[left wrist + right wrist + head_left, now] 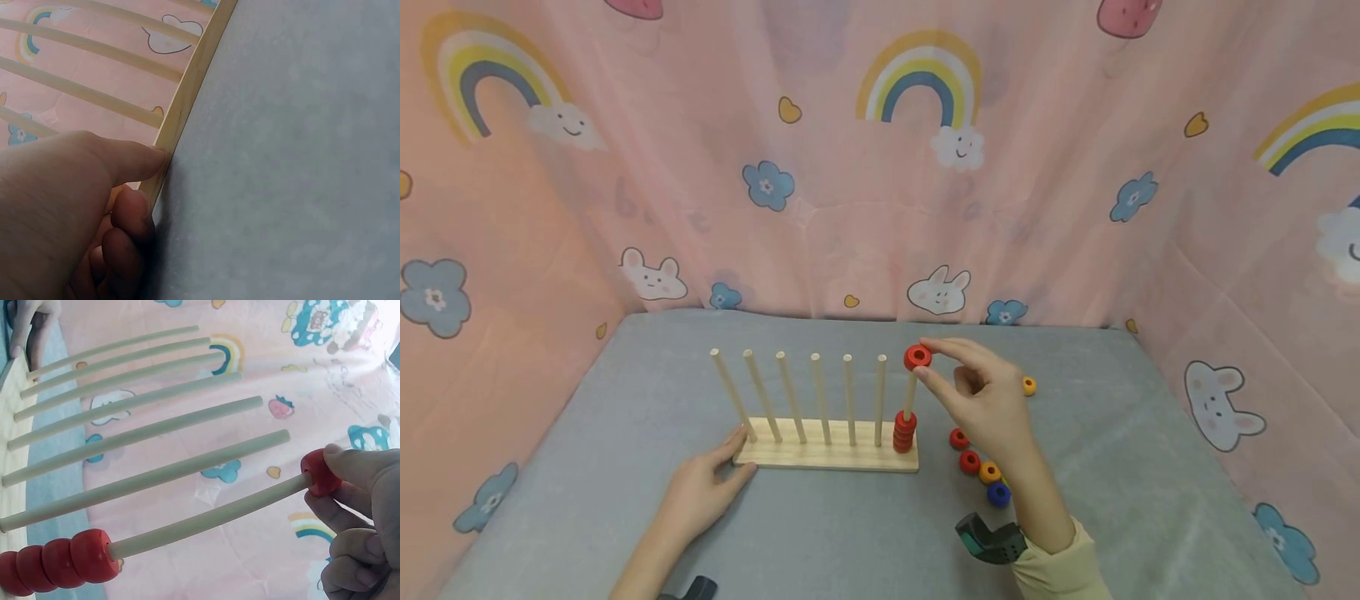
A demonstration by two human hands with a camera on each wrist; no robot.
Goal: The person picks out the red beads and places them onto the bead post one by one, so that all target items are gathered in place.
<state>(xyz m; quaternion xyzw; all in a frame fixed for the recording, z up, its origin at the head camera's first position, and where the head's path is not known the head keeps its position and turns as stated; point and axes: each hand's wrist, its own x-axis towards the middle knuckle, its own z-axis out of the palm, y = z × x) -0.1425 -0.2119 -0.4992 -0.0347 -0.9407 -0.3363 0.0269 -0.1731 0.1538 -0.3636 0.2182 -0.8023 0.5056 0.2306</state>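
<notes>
A wooden peg stand [827,455] with a row of upright pegs rests on the grey cloth. My left hand [703,492] grips its left end, the thumb [140,159] against the front edge. Between thumb and fingertips, my right hand [992,404] pinches a red bead [917,357] at the top of the rightmost peg [212,519]. In the right wrist view the peg's tip meets the bead's hole; whether it has entered cannot be told. Several red beads [59,561] are stacked at the bottom of that peg. The other pegs carry no beads.
Right of the stand lie loose beads: two red ones [969,462], an orange one [989,472] and a blue one [998,494], partly beside my right forearm. A yellow bead [1029,386] lies farther back. Behind the cloth hangs a pink patterned curtain [850,233].
</notes>
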